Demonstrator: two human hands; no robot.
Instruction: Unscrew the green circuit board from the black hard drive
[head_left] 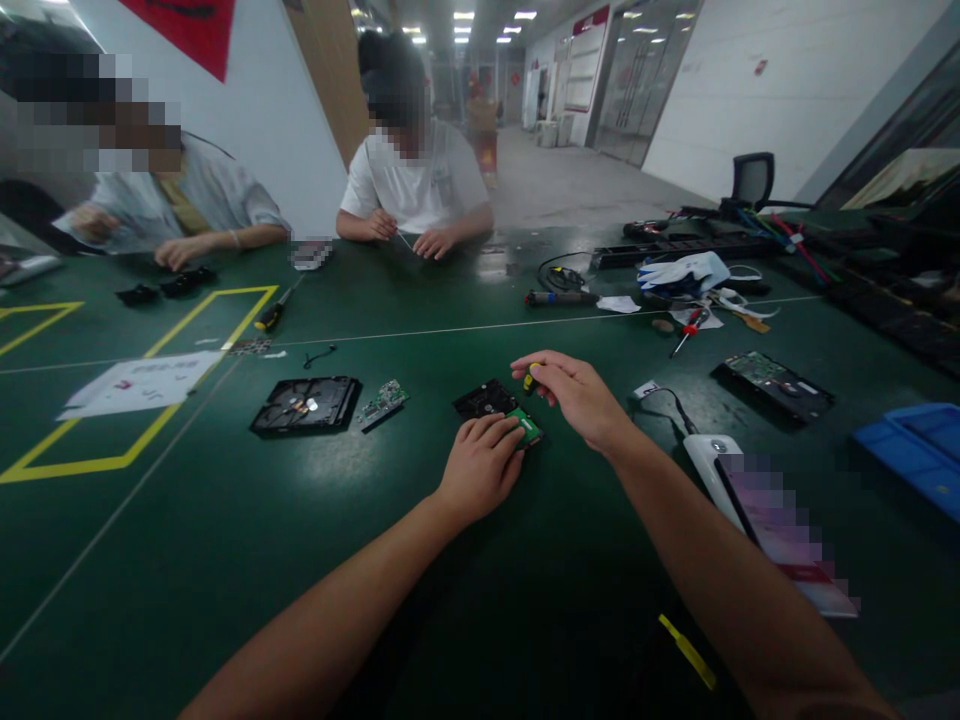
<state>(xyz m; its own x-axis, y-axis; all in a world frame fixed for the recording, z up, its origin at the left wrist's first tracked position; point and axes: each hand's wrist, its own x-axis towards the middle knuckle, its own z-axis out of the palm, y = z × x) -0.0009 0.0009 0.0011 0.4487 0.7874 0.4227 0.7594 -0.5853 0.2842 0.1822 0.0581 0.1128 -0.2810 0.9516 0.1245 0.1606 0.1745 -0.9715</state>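
A small hard drive point(486, 398) with a green circuit board point(531, 428) lies on the dark green table in front of me. My left hand point(484, 462) rests over its near part, fingers closed onto it and covering much of the board. In my right hand point(574, 395) a screwdriver point(531, 378) with a yellow and black handle is pinched, held above the drive's right side. Its tip is too small to make out. To the left sit a larger opened hard drive point(306, 404) and a loose circuit board point(384, 404).
Right of me lie another hard drive point(772, 386), a white device with a cable point(720, 455), a blue bin point(911, 450) and a red screwdriver point(690, 328). Gloves point(682, 272) and cables are farther back. Two people sit across the table. A yellow-handled screwdriver point(271, 315) lies left.
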